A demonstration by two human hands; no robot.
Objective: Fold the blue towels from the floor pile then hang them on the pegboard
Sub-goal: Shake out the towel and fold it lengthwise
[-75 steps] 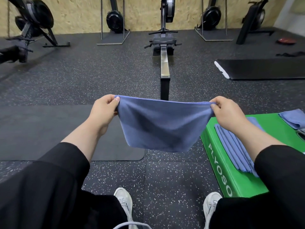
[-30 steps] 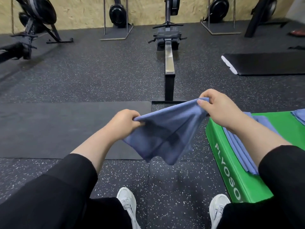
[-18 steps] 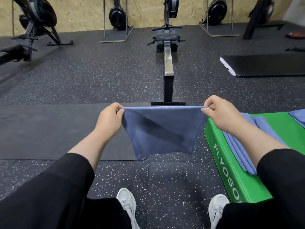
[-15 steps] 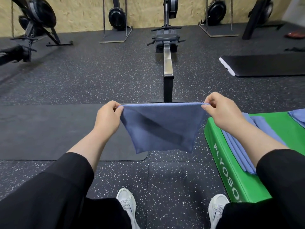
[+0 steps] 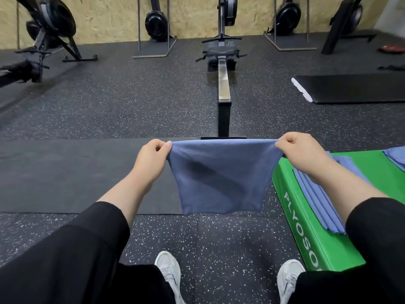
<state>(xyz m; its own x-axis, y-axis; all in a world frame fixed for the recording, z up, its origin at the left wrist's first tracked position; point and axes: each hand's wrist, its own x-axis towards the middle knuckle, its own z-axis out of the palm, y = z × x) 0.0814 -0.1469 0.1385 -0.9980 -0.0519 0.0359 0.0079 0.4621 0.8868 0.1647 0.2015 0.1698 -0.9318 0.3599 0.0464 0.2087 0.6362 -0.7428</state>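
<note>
A folded blue towel (image 5: 221, 178) hangs stretched in the air in front of me, its top edge level. My left hand (image 5: 151, 159) pinches its upper left corner. My right hand (image 5: 300, 152) pinches the upper right corner. A stack of folded blue towels (image 5: 317, 200) lies on the green plyo box (image 5: 306, 238) under my right forearm. Another blue towel (image 5: 396, 156) sits at the box's far right edge. No pegboard is in view.
A rowing machine (image 5: 223, 88) stretches away straight ahead. A black mat (image 5: 65, 174) lies on the floor to the left, another mat (image 5: 350, 88) at the right. Exercise machines (image 5: 48, 29) line the wooden wall. My white shoes (image 5: 168, 273) stand on the speckled floor.
My hands briefly came closer with the towel slack and the left end lowered, then drew apart and pulled it taut and level again. Over the last half second the towel stays stretched.
</note>
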